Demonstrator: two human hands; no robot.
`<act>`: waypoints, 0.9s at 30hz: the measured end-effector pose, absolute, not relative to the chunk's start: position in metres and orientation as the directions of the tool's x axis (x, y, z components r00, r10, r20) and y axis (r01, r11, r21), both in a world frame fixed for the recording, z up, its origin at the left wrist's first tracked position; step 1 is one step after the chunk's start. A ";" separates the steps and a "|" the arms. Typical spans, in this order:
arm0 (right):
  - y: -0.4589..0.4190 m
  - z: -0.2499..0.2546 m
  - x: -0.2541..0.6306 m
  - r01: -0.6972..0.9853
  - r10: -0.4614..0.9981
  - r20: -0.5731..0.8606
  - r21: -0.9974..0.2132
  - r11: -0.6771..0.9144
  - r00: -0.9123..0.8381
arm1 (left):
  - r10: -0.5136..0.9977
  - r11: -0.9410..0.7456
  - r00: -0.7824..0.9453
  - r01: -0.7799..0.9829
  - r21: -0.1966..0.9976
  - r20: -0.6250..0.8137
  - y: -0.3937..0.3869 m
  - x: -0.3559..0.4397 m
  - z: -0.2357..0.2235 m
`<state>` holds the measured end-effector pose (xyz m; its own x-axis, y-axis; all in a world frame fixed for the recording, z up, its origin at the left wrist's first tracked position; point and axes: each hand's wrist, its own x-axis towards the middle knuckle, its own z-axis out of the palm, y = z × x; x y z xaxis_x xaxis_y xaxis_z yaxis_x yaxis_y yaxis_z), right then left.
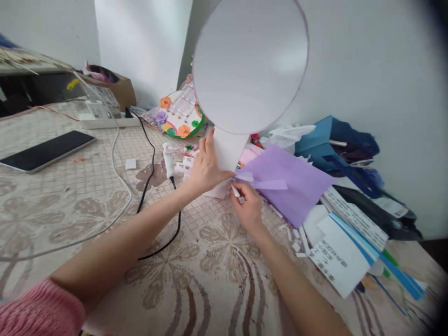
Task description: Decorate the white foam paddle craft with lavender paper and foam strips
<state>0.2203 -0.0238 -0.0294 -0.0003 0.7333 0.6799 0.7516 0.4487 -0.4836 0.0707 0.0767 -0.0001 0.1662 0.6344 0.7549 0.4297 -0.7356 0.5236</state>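
Observation:
A large round white disc with a thin purple rim stands upright on a white stem-like base. My left hand is closed round the left edge of that base, its thumb reaching across the front. Just to the right, my right hand pinches a small white piece low beside the base's right edge. A glue gun with a black cord stands left of my left hand. Behind the right hand lies a purple sheet, with a narrow lilac strip over it.
A decorated round piece with paper flowers leans behind the base. At left are a phone, a power strip and a cardboard box. Printed card, scraps and a blue bag crowd the right side.

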 end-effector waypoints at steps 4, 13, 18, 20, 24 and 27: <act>-0.024 -0.030 0.220 0.749 0.740 0.673 -0.487 0.449 -0.007 | 0.610 -0.760 0.202 0.424 0.493 0.767 0.079 0.069 0.000; -0.023 -0.028 0.219 0.728 0.750 0.662 -0.513 0.454 -0.002 | 0.640 -0.738 0.171 0.411 0.536 0.750 0.083 0.070 -0.004; -0.022 -0.029 0.219 0.734 0.754 0.657 -0.516 0.443 0.007 | 0.636 -0.741 0.175 0.411 0.531 0.752 0.083 0.070 -0.004; -0.022 -0.029 0.219 0.735 0.752 0.659 -0.511 0.445 0.002 | 0.631 -0.747 0.187 0.410 0.524 0.753 0.083 0.069 -0.004; -0.022 -0.029 0.219 0.741 0.750 0.661 -0.496 0.452 -0.015 | 0.627 -0.753 0.201 0.404 0.519 0.753 0.083 0.069 -0.002; -0.022 -0.029 0.219 0.745 0.748 0.663 -0.490 0.453 -0.019 | 0.628 -0.752 0.196 0.401 0.522 0.753 0.082 0.069 -0.001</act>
<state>0.2194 -0.0218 -0.0292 -0.0189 0.7482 0.6632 0.7446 0.4532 -0.4901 0.0689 0.0822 -0.0015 0.1965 0.6276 0.7533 0.4014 -0.7524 0.5222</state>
